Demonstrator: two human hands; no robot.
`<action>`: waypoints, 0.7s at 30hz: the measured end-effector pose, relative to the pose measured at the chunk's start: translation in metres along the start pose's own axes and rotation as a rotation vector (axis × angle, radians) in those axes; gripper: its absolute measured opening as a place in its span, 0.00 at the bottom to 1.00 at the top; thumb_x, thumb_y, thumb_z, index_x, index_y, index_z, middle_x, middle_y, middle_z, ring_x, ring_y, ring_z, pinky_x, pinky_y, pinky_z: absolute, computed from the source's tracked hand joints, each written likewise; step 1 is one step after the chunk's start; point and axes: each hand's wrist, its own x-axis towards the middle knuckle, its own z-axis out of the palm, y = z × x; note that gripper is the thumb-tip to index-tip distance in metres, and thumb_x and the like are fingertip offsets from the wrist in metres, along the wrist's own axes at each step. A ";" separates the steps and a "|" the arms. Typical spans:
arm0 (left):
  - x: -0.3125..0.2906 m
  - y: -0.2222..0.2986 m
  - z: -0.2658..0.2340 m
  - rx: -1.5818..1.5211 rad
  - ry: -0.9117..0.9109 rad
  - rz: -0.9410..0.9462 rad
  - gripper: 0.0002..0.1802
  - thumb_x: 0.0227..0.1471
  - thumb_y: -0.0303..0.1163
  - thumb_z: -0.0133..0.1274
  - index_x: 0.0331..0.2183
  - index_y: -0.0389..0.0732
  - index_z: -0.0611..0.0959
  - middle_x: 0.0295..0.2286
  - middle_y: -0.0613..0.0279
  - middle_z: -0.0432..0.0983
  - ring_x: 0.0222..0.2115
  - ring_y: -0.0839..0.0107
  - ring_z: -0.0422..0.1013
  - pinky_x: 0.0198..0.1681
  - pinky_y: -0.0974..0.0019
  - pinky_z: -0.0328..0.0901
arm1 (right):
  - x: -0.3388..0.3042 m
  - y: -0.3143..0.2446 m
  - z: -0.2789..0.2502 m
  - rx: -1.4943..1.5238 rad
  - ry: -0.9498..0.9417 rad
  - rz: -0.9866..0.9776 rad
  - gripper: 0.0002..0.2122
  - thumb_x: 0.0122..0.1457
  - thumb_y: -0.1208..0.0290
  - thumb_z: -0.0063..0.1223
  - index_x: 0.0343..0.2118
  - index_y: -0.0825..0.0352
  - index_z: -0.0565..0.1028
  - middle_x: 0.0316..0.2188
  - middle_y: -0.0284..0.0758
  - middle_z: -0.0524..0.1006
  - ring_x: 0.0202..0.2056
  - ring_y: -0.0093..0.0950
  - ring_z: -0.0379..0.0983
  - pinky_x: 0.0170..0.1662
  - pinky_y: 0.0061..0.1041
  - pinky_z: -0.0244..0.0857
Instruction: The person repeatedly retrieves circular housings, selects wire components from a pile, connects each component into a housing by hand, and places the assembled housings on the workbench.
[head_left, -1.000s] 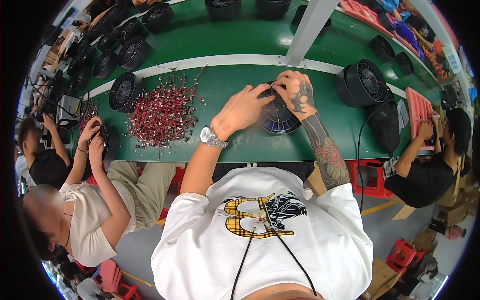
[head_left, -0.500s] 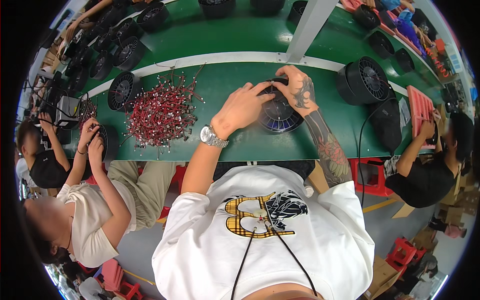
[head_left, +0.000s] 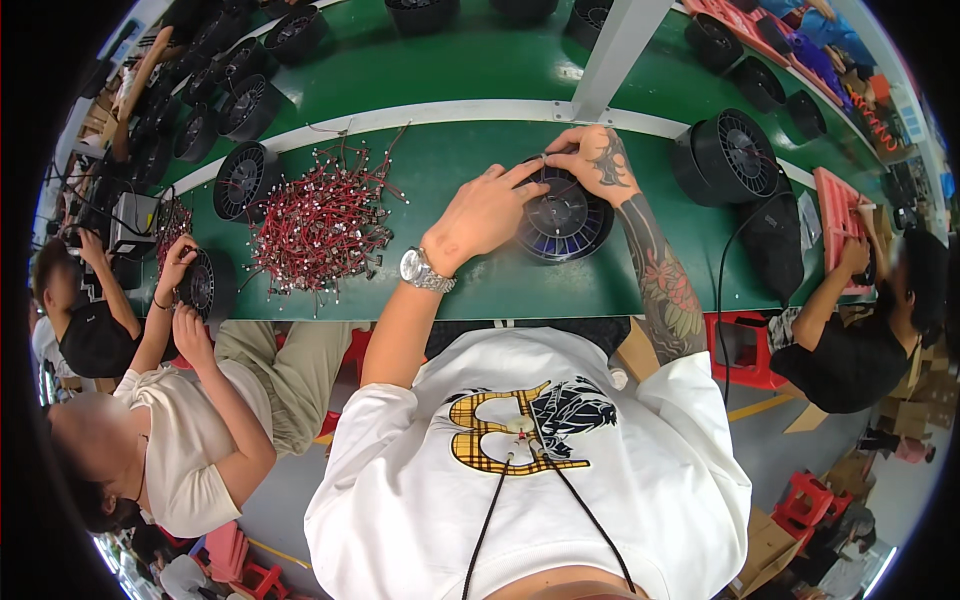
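A round black fan (head_left: 560,228) with radial slats lies on the green table in front of me. My left hand (head_left: 487,212), wearing a metal watch (head_left: 425,270), reaches over the fan's left side. Its index finger and thumb are on the far rim. At that same spot my right hand (head_left: 597,165) is closed in a pinch, fingertips meeting those of the left. What it pinches is too small to make out. Left of my hands lies a big heap of red wires (head_left: 322,222) with small connectors.
Another black fan (head_left: 247,181) stands beyond the heap, and stacked fans (head_left: 735,158) are at the right near a black bag (head_left: 772,250). A white post (head_left: 620,55) rises from the table's rail. Co-workers sit on both sides, one handling a fan (head_left: 205,285) at the left.
My right fingers have shifted at the fan's far rim, baring more of its face; the left hand has barely moved. The left co-worker's nearer hand has dropped away from their fan.
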 end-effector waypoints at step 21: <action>-0.045 -0.023 -0.006 -0.234 0.164 -0.084 0.19 0.43 0.35 0.71 0.38 0.43 0.84 0.58 0.51 0.72 0.38 0.52 0.81 0.44 0.53 0.76 | -0.072 -0.023 -0.039 -0.005 0.504 -0.219 0.17 0.58 0.74 0.62 0.50 0.68 0.78 0.51 0.43 0.78 0.53 0.43 0.75 0.58 0.35 0.68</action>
